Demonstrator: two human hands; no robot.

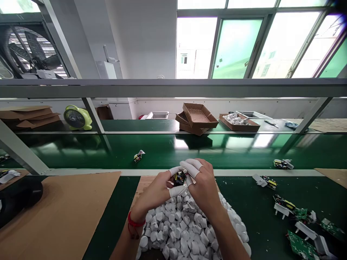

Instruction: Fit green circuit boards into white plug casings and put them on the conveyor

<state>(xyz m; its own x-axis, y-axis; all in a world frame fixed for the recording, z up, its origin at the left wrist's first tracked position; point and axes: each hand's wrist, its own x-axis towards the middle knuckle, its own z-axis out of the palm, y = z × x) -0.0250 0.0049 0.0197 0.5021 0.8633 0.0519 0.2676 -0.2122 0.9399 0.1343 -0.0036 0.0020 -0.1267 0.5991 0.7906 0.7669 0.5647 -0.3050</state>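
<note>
The left hand [158,188] pinches a small dark unit [179,178] between thumb and forefinger, while the right hand [202,182] arches in from the other side, its fingers bent down and gathered against the unit's edge. The unit sits up between the two hands, above the far end of a heap of white caps [184,225] and short of the green belt [108,151]. White sleeves [176,191] cover several fingertips, and they hide so much of the unit that I can't tell whether the right fingers grip a wire, a cap or only its side. The likeliest mishap is a slip: the sleeves may blunt the feel of so small a part, and a loose pinch could drop it among the caps. Pressing too hard from the right could twist it out of the left hand's hold, or strain any wire caught under a fingertip. The forearms reach over the heap on both sides, so a low sweep of either wrist could push caps off onto the bench [235,195]. The loose boards [302,245] lie well apart at the right, tangled enough that a careless reach there could snag one on another.
</note>
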